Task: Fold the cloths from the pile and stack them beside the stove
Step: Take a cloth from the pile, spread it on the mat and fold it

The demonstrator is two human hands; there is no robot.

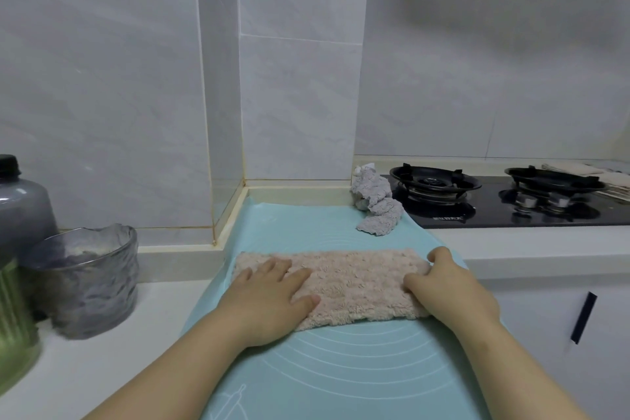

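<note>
I see the tiled wall [300, 95] closing off everything ahead of both hands, with a pillar corner jutting out straight ahead. The white surface [102, 351] runs left and right under me, and its raised lip is just past my left hand. The teal mat [341, 368] lies under both hands and reaches from the near edge to the wall lip. There is open mat between my forearms and more ahead of the cloth.

The black stove [511, 215] sits ahead-right of my right hand, its near-left corner just beside the mat edge. It has two burners.

The pink cloth [358, 280] lies flat on the mat as a long strip between my hands. My left hand [269, 300] presses flat on its left end, fingers straight. My right hand [450, 286] grips the right end, fingers curled over the edge. The hands are well apart.

The glass tub [92, 283] stands left of my left hand with crumpled grey stuff inside; I can't tell what it is. The grey bottle [20, 204] with a black cap stands behind it, contents unclear. The green ribbed jar [13, 324] is at the far left, cut by the frame.

The crumpled grey cloth [378, 204] lies ahead of my right hand, touching the stove's left edge. Some folded cloths [579, 170] lie far right, beyond the stove. The dark cabinet handle [583, 317] is right of my right arm, below the surface edge.
</note>
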